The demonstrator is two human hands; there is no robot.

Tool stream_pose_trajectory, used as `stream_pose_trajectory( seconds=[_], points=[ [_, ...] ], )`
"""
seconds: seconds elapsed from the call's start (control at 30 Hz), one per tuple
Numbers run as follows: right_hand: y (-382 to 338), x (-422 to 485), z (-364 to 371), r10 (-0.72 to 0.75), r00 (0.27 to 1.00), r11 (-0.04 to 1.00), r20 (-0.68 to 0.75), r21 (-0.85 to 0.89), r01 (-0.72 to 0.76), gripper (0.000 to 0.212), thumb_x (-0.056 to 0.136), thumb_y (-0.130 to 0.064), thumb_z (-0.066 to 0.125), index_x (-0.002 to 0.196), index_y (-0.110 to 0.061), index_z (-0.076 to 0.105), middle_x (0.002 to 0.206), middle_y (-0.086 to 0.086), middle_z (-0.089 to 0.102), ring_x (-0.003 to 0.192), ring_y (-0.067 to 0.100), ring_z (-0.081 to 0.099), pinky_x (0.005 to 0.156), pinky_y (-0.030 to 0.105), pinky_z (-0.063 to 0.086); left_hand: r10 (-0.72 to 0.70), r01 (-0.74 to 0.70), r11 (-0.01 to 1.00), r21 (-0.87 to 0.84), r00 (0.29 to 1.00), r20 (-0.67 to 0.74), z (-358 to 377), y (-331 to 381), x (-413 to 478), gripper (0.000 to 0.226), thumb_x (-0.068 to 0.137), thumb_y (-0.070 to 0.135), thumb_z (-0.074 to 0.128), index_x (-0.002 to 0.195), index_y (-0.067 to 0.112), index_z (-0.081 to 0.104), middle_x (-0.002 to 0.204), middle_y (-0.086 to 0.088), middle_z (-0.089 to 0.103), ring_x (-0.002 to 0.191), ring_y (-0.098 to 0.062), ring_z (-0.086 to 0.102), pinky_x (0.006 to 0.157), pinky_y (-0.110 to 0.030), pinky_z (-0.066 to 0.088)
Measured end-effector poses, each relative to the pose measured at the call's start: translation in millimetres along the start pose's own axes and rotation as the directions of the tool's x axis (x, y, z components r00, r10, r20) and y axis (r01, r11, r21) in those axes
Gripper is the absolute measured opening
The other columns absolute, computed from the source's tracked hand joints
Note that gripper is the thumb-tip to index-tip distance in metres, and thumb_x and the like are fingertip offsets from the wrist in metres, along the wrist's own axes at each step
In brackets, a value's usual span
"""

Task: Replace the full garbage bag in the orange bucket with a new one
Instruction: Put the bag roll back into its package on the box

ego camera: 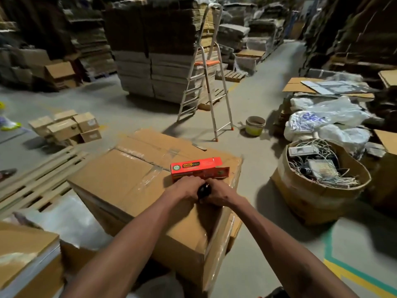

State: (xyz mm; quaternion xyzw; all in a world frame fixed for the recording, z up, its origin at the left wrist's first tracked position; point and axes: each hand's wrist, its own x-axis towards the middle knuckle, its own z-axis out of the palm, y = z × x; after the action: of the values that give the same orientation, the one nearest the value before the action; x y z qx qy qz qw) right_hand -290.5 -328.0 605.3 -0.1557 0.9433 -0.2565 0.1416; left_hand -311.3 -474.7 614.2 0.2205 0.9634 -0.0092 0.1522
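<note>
An orange garbage-bag box lies on top of a large taped cardboard carton, with its end flap open at the right. Just in front of the box, my left hand and my right hand meet around a small black roll of bags. Both hands are closed on the roll, which is mostly hidden between them. The orange bucket is not in view.
A metal stepladder stands ahead in the aisle, a small yellow-green tub beside it. A round cardboard bin of cables and white plastic sacks sit at the right. Wooden pallets and small boxes lie at the left.
</note>
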Motion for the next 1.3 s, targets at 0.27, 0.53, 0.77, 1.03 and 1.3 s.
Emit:
stream_pose_trajectory(
  seconds=[0.27, 0.53, 0.77, 1.03, 1.3],
  points=[
    [9.6, 19.1, -20.2, -0.023, 0.989, 0.984, 0.143, -0.170, 0.047, 0.058, 0.067, -0.031, 0.083, 0.116, -0.014, 0.060, 0.111, 0.006, 0.067, 0.096, 0.025, 0.065, 0.084, 0.042, 0.057, -0.018, 0.025, 0.995, -0.099, 0.997, 0.071, -9.5, -3.7, 14.1, 0.049, 0.070, 0.033, 0.081, 0.110, 0.019, 0.058, 0.108, -0.002, 0.066, 0.095, -0.022, 0.063, 0.076, -0.036, 0.055],
    [32.8, 17.4, -41.7, -0.186, 0.978, 0.946, 0.091, -0.252, 0.203, 0.057, 0.071, -0.036, 0.077, 0.123, -0.022, 0.058, 0.119, 0.001, 0.064, 0.105, 0.023, 0.060, 0.088, 0.037, 0.050, -0.073, 0.141, 0.854, -0.501, 0.986, 0.153, -14.2, 11.7, 11.3, 0.038, 0.073, 0.029, 0.073, 0.106, 0.014, 0.060, 0.096, -0.005, 0.064, 0.085, -0.022, 0.066, 0.070, -0.031, 0.057],
    [27.2, 6.8, -49.0, -0.294, 0.956, 0.847, -0.009, -0.465, 0.256, 0.039, 0.071, -0.036, 0.066, 0.108, -0.024, 0.061, 0.100, 0.001, 0.069, 0.087, 0.025, 0.066, 0.074, 0.037, 0.058, 0.005, 0.132, 0.866, -0.482, 0.962, 0.272, -54.5, 25.8, 12.9, 0.024, 0.069, 0.021, 0.077, 0.089, 0.017, 0.063, 0.085, -0.005, 0.068, 0.077, -0.025, 0.072, 0.058, -0.029, 0.057],
    [36.7, 3.0, -73.3, -0.206, 0.975, 0.855, -0.086, -0.501, 0.137, 0.039, 0.076, -0.041, 0.063, 0.109, -0.021, 0.056, 0.093, 0.001, 0.070, 0.079, 0.030, 0.065, 0.065, 0.035, 0.052, 0.009, 0.066, 0.921, -0.384, 0.982, 0.190, -77.2, 39.9, 39.1, 0.019, 0.064, 0.018, 0.075, 0.080, 0.009, 0.072, 0.072, -0.005, 0.074, 0.068, -0.023, 0.074, 0.054, -0.030, 0.059],
    [75.5, 18.3, -115.0, 0.036, 0.980, 0.943, -0.197, -0.318, -0.099, 0.037, 0.070, -0.033, 0.064, 0.105, -0.024, 0.056, 0.084, 0.001, 0.065, 0.070, 0.022, 0.061, 0.060, 0.029, 0.051, 0.070, -0.146, 0.963, -0.227, 0.947, -0.312, -81.1, 28.8, 67.9, 0.078, 0.065, 0.052, 0.081, 0.131, 0.023, 0.050, 0.126, -0.003, 0.058, 0.114, -0.024, 0.055, 0.088, -0.034, 0.047]
  ],
)
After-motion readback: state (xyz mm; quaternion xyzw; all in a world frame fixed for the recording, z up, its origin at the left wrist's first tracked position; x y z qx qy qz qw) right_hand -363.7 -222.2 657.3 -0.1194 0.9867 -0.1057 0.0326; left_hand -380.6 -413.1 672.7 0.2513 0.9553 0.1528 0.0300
